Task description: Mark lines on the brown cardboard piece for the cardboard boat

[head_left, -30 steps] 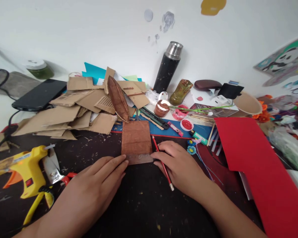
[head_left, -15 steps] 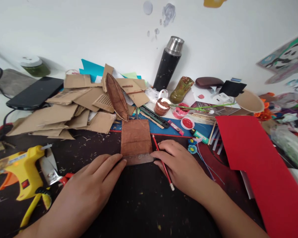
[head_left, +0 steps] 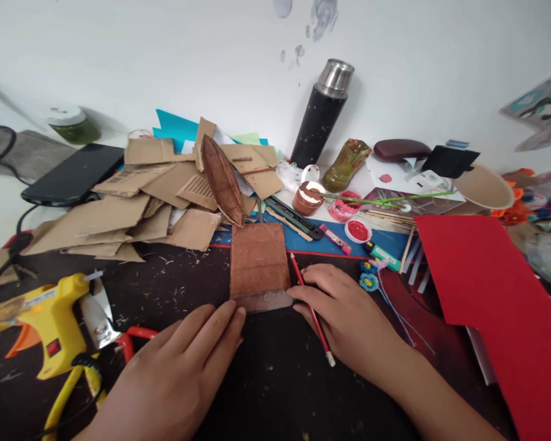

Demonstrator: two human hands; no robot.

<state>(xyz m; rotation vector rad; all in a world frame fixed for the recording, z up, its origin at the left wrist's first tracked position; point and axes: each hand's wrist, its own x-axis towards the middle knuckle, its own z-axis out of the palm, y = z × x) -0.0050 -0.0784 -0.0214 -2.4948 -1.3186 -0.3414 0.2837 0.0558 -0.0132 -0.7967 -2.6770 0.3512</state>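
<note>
A brown-painted cardboard square lies flat on the dark table in front of me. Along its near edge rests a short clear ruler. My left hand lies flat with fingers stretched out, its fingertips at the ruler's left end. At the right end, my right hand touches the ruler with a fingertip. Its bent fingers also hold a red pencil, tip pointing away from me and eraser end toward me. Just beyond the square, a brown leaf-shaped cardboard piece leans on cardboard scraps.
A yellow glue gun and red-handled tool lie left. Cardboard scraps pile behind. Farther back are a brown paint jar, a utility knife and a black thermos. Red card lies right.
The view has shifted slightly, so most things appear a little farther right. My left fingertips have slid slightly down at the ruler's left end. My right hand keeps the pencil.
</note>
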